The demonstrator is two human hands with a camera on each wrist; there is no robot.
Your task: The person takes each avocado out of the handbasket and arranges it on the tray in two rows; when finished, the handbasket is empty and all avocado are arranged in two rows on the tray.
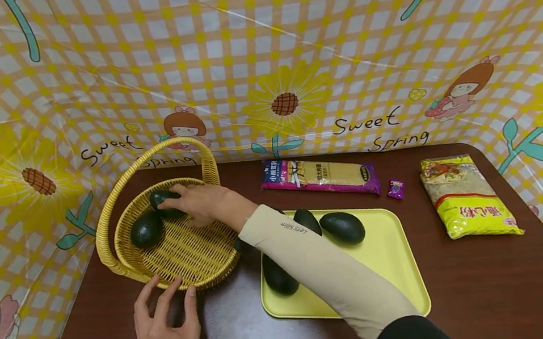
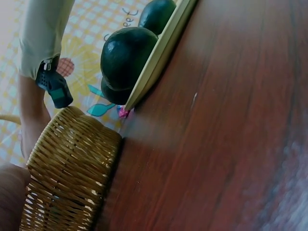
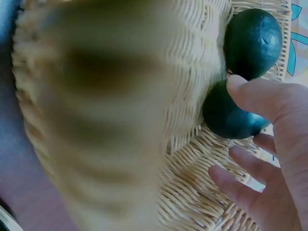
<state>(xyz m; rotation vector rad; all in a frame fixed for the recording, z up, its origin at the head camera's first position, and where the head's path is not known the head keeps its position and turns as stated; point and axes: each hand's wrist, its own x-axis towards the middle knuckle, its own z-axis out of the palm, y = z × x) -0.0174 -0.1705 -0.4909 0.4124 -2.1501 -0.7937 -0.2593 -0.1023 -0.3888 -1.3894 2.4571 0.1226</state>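
In the yellow wicker basket (image 1: 196, 259) lie two dark green avocados. My right hand (image 1: 206, 201) reaches in over the far avocado (image 3: 231, 115); in the right wrist view the thumb touches it, while the other fingers are spread loosely beside it. The second avocado (image 1: 147, 230) sits against it, nearer the basket's left side. At the near rim my left hand (image 1: 169, 332) holds the basket, with its thumb (image 2: 12, 185) against the woven outside. More avocados (image 1: 342, 227) rest on a pale yellow tray (image 1: 383, 275), some partly hidden by the right sleeve.
The basket's tall handle (image 1: 125, 191) arches over its left side. Behind the tray lie a purple noodle packet (image 1: 321, 177) and a small purple wrapped piece (image 1: 396, 188). A yellow bag (image 1: 468, 198) lies at the right. Patterned cloth (image 1: 254, 40) surrounds the brown table (image 1: 539, 283).
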